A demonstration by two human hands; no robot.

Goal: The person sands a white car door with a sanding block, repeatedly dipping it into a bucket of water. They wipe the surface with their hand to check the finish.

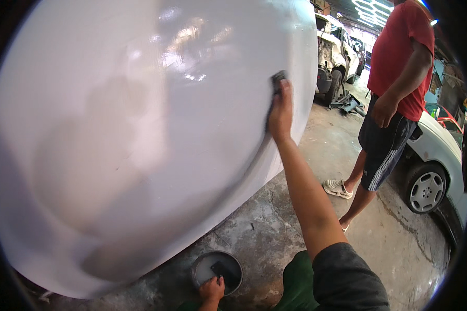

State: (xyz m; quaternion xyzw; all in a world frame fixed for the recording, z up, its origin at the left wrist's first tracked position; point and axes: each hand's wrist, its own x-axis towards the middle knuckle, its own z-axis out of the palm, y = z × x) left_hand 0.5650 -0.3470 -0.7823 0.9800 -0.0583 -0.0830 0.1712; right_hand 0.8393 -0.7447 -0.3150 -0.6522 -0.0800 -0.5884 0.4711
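Note:
A large, glossy white car body panel (213, 129) fills the left and middle of the view, with light reflections and my shadow on it. My right hand (281, 111) is stretched far out along the panel's right side. Its fingers close round a dark sanding block (278, 78) lying against the surface. Low down, my left hand (211, 289) is at the near rim of a round basin (196, 269) of greyish liquid on the floor. The fingers pinch a dark, flat rectangular piece (223, 270) that reaches over the basin; its exact kind is unclear.
On the right stands a person (402, 62) in a red shirt and dark shorts, close to my right arm. Behind them is a pale car (446, 150) with a spoked wheel. Farther back stands a partly dismantled white car (337, 46), with loose dark parts (348, 103) on the concrete floor.

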